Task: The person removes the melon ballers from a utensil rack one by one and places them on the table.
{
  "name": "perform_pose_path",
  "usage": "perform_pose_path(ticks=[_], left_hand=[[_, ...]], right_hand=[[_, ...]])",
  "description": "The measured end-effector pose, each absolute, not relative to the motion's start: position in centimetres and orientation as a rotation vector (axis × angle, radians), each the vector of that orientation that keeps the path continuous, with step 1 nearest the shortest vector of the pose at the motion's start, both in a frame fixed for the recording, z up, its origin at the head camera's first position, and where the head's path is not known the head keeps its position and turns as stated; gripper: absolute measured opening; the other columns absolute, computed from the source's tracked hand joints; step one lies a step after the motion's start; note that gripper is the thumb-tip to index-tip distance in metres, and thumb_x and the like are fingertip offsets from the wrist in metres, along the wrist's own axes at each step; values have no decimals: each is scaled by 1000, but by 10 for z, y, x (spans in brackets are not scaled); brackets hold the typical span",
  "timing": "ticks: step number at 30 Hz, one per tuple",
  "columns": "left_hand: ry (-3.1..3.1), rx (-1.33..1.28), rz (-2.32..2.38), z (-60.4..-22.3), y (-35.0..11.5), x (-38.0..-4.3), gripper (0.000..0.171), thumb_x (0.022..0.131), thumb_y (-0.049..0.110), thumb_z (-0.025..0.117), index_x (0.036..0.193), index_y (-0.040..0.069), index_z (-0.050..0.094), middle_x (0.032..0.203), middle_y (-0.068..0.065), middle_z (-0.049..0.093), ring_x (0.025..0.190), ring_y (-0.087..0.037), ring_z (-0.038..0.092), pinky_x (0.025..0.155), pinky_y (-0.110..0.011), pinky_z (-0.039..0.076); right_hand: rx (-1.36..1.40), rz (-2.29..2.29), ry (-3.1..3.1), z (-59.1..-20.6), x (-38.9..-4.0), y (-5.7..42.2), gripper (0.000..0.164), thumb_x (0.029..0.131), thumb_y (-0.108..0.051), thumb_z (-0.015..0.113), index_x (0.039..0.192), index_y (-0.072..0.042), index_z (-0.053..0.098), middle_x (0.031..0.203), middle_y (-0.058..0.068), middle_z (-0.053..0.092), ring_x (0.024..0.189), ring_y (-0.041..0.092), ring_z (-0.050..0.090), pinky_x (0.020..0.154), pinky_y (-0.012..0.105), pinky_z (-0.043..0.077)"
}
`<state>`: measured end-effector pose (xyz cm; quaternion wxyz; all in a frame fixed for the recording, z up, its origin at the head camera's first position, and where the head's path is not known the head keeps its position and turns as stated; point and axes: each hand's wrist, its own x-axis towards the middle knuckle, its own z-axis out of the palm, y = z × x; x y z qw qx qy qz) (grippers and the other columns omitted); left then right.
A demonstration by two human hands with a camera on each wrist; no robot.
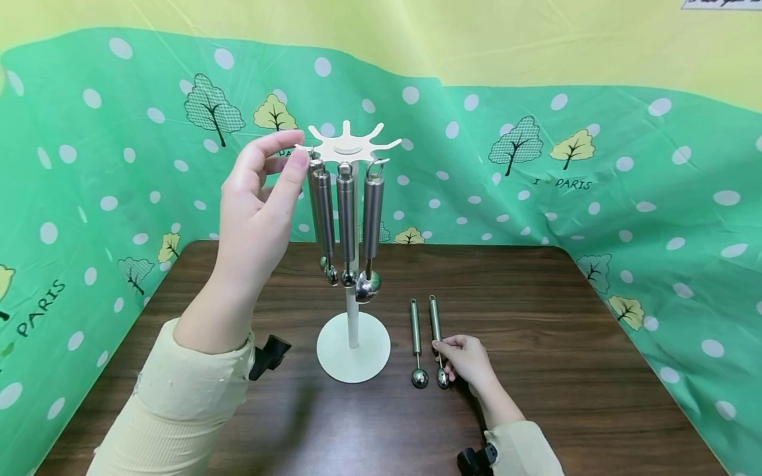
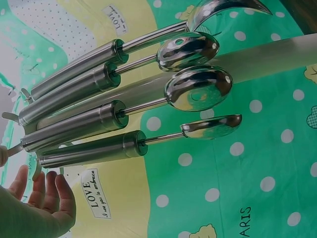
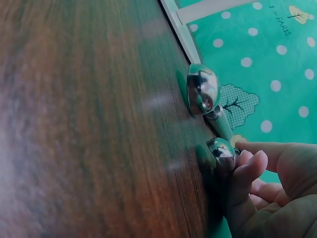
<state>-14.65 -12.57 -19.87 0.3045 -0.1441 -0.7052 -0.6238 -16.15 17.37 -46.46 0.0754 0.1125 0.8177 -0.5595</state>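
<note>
A white rack (image 1: 354, 354) with spoked hooks on top stands on the table. Several steel scoops (image 1: 372, 218) with thick handles hang from it, their shiny heads (image 2: 198, 88) low beside the pole. At the rack's left side, my left hand (image 1: 262, 192) pinches the tip of a hook arm between thumb and forefinger. On the table to the right of the base lie two more scoops, bowls toward me. My right hand (image 1: 467, 360) pinches the right scoop (image 1: 436, 317) by its thin neck, just above the bowl (image 3: 223, 153). The left scoop (image 1: 415, 330) lies close beside it.
The dark wooden table (image 1: 565, 370) spreads on both sides of the rack. Behind it hangs a green and yellow cloth (image 1: 452, 178) with dots and trees. Black straps with a camera (image 1: 270, 357) sit on the wrists.
</note>
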Motion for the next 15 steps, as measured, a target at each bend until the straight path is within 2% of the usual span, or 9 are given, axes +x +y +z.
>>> perform_pose_path(ticks=[15], left_hand=[[-1877,-386,-1642,-199,-126,-146,32,100,22,56,128,8,61,128,3,58,105,-15,53,74,-25,45]], right_hand=[[398,-1508,2566,-465,-164,173,24,90,-19,70,97,4,67,67,5,68,44,7,52,43,23,48]])
